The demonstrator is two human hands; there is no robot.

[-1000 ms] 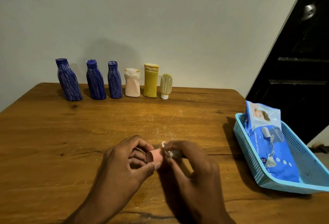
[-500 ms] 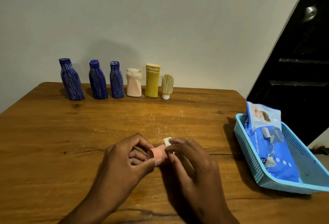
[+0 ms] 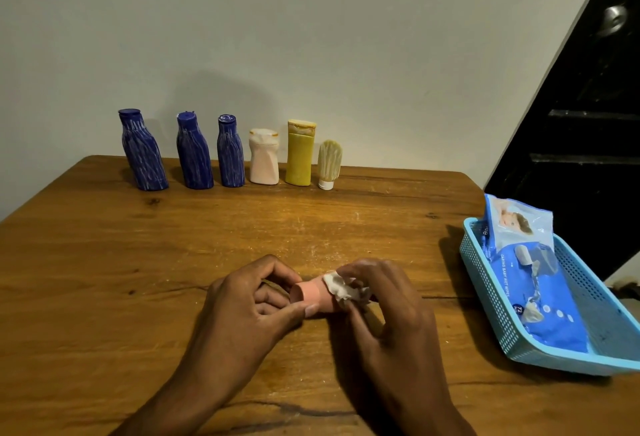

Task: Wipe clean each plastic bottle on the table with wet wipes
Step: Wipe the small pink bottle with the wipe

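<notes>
1. I see the small pink bottle (image 3: 311,297) held between both hands just above the near-centre of the wooden table (image 3: 104,262). The left hand (image 3: 242,307) pinches its left end, thumb below, fingers curled behind.
2. The right hand (image 3: 388,311) grips a crumpled white wet wipe (image 3: 337,285), pressed on the bottle's right part, which it hides.
3. Six bottles (image 3: 228,155) stand in a row at the far edge, well apart. A wipes pack (image 3: 530,269) lies in a blue basket (image 3: 485,283) to the right.
4. The bottle's long axis lies left to right; its round end faces left.
</notes>
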